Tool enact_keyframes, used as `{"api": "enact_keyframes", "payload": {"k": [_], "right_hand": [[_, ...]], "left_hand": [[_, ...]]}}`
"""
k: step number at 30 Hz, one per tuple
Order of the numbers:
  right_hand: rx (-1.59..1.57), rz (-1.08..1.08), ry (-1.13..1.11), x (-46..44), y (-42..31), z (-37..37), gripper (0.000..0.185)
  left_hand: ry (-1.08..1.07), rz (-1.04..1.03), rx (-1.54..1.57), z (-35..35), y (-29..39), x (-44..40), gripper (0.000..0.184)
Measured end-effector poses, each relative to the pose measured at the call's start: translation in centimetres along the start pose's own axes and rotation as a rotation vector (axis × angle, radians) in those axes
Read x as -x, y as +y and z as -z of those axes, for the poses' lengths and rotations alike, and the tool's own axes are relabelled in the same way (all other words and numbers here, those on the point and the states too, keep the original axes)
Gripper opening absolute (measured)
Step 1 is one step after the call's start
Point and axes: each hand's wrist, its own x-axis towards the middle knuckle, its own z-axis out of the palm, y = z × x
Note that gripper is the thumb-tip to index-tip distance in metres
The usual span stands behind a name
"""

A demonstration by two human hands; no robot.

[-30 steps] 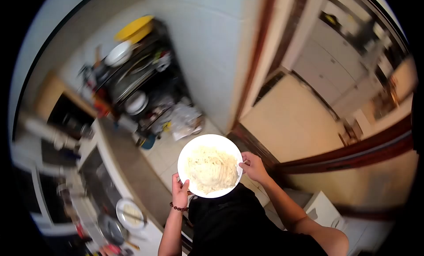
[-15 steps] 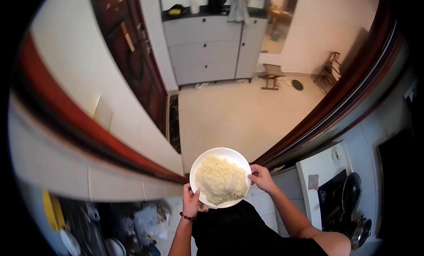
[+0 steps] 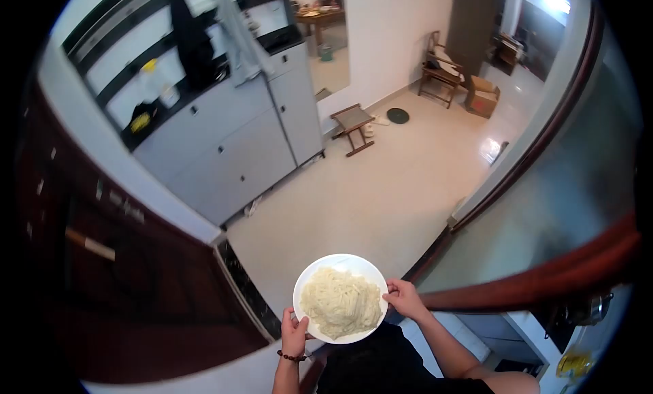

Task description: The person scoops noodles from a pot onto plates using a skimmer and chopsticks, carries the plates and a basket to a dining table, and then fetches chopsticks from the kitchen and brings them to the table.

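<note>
A white plate [image 3: 303, 275] is held level in front of my body, low in the view. Heaped on it are pale noodles [image 3: 342, 302]. My left hand [image 3: 294, 333], with a beaded bracelet on the wrist, grips the plate's lower left rim, thumb on top. On the right edge of the plate, my right hand [image 3: 405, 299] is closed with its thumb over the rim. The fingers beneath the plate are mostly hidden.
A doorway with a dark red sliding-door frame [image 3: 544, 285] stands on my right. Ahead are a grey cabinet [image 3: 224, 149], a folding stool [image 3: 354, 120], a wooden chair [image 3: 441, 74] and a cardboard box [image 3: 483, 98] on the tiled floor. A dark wooden door [image 3: 136, 292] is at left.
My view has turned right and moved forward to the doorway, so more of the room shows and the kitchen counter has mostly left view. Both hands still hold the plate.
</note>
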Motion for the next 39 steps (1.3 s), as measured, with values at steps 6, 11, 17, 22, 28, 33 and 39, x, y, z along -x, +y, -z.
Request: {"api": "enact_keyframes", "payload": {"k": [6, 11, 17, 22, 28, 33, 39], "right_hand": [[-0.214, -0.112, 0.258, -11.5, -9.6, 3.3, 0.028], [-0.28, -0.107, 0.48, -21.7, -14.0, 8.9, 0.03], [-0.292, -0.111, 0.704, -32.3, -14.5, 19.6, 0.031], [-0.32, -0.103, 0.928, -40.3, -17.7, 29.3, 0.03], [-0.349, -0.16, 1.16, -49.4, -19.4, 41.2, 0.029], [-0.455, -0.15, 1.254, -59.1, -17.4, 54.6, 0.027], [-0.444, -0.116, 1.276, -69.5, -19.8, 74.0, 0.029]], "left_hand": [[-0.252, 0.085, -0.148, -6.9, 12.3, -20.1, 0.035], [-0.45, 0.135, -0.255, -16.5, 19.3, -35.8, 0.035], [-0.713, 0.148, -0.347, -32.9, 21.9, -53.2, 0.034], [-0.946, 0.215, -0.365, -49.7, 26.1, -65.0, 0.034], [-1.151, 0.302, -0.511, -68.6, 26.5, -76.8, 0.032], [-1.208, 0.315, -0.6, -84.9, 24.0, -86.9, 0.033], [-1.206, 0.293, -0.632, -105.3, 26.3, -95.9, 0.034]]}}
